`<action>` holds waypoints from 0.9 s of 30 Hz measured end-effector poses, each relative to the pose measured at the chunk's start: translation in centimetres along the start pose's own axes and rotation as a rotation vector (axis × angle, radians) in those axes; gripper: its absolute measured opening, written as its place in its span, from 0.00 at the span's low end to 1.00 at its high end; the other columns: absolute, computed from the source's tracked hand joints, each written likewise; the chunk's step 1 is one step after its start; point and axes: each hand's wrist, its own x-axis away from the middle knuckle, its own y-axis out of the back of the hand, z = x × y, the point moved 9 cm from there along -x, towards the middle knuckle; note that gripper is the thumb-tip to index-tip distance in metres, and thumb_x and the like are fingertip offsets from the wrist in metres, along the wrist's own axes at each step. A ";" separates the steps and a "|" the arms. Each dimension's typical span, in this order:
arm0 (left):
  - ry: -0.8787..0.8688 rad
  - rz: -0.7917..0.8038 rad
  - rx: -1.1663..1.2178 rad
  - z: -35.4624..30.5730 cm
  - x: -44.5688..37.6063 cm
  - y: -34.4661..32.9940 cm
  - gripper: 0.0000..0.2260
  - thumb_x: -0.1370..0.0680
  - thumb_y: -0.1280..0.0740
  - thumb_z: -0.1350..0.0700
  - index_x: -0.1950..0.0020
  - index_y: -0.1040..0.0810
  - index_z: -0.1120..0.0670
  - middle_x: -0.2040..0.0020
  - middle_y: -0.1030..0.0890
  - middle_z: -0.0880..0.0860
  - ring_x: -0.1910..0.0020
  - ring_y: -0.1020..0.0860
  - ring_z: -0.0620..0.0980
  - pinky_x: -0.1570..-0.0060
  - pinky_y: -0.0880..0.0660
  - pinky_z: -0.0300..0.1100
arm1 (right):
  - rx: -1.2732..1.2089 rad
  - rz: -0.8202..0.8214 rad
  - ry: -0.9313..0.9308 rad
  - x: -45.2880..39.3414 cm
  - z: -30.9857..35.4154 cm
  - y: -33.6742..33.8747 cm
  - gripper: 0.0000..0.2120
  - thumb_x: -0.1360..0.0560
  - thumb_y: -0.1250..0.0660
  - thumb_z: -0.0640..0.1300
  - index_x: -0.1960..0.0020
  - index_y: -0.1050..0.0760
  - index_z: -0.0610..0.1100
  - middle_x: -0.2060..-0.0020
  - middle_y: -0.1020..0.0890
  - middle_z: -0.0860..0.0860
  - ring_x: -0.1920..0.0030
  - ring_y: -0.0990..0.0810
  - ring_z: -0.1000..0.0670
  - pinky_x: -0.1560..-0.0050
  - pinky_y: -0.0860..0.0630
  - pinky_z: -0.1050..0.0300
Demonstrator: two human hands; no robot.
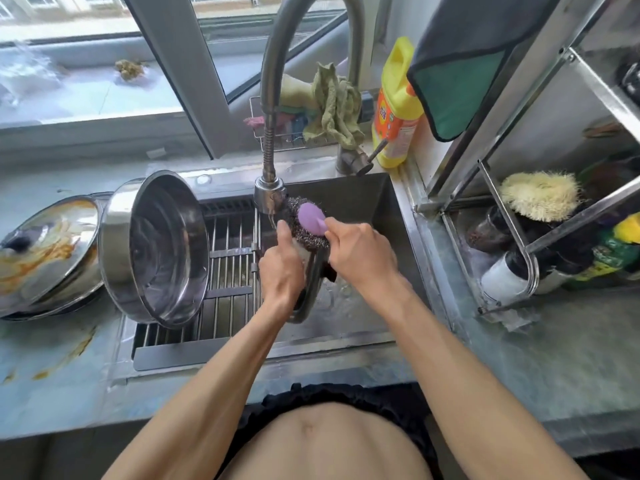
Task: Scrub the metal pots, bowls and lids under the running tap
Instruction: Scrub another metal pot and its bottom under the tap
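Fingers of the right hand [360, 251] pinch the purple-handled steel scourer [304, 225] under the tap [270, 195]; the left hand [282, 268] grips an edge-on metal lid [310, 289] over the sink [398, 216]. Scrubbing looks underway. Next, probably turning the lid. A pot [156, 247] waits at nine o'clock, leaning by the bench [554, 358].

Worktop [571, 358] grey-blue, wet, orange stains at left. Sink [405, 216] set into it. Left of sink: greasy lid [45, 251] on stacked pans. Steel pot [156, 247] tilted on sink rack [232, 271]. Yellow detergent bottle [398, 105] behind sink; metal shelf rack [502, 202] on right.
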 end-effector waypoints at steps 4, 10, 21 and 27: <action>-0.045 0.012 -0.075 1.8 -0.9 0.7 0.33 0.14 0.50 0.39 0.73 0.30 0.55 0.75 0.26 0.51 0.75 0.30 0.48 0.69 0.36 0.44 | 0.061 0.196 -0.134 -3.2 -2.3 -1.2 0.13 0.18 0.44 0.48 0.46 0.22 0.46 0.54 0.19 0.41 0.51 0.19 0.35 0.58 0.30 0.48; 0.126 0.005 0.108 5.1 -2.6 1.8 0.23 0.16 0.38 0.45 0.65 0.26 0.59 0.69 0.28 0.56 0.70 0.32 0.50 0.73 0.36 0.41 | -0.265 0.225 -0.296 -5.5 -5.1 -3.6 0.13 0.20 0.40 0.53 0.53 0.19 0.49 0.59 0.18 0.47 0.54 0.21 0.40 0.54 0.23 0.48; 0.301 -0.012 0.420 7.8 -3.7 2.4 0.23 0.26 0.34 0.35 0.61 0.23 0.56 0.62 0.23 0.58 0.61 0.24 0.55 0.54 0.25 0.51 | -0.630 0.381 -0.787 0.1 -7.2 -11.2 0.24 0.27 0.33 0.64 0.51 0.24 0.41 0.70 0.26 0.49 0.76 0.32 0.50 0.68 0.31 0.59; 0.322 0.018 0.579 8.9 -3.2 2.1 0.24 0.16 0.38 0.46 0.69 0.15 0.50 0.61 0.14 0.55 0.60 0.15 0.53 0.48 0.19 0.49 | -0.743 0.362 -0.883 1.4 -7.5 -12.5 0.20 0.32 0.30 0.63 0.48 0.23 0.51 0.66 0.17 0.45 0.78 0.36 0.52 0.73 0.35 0.62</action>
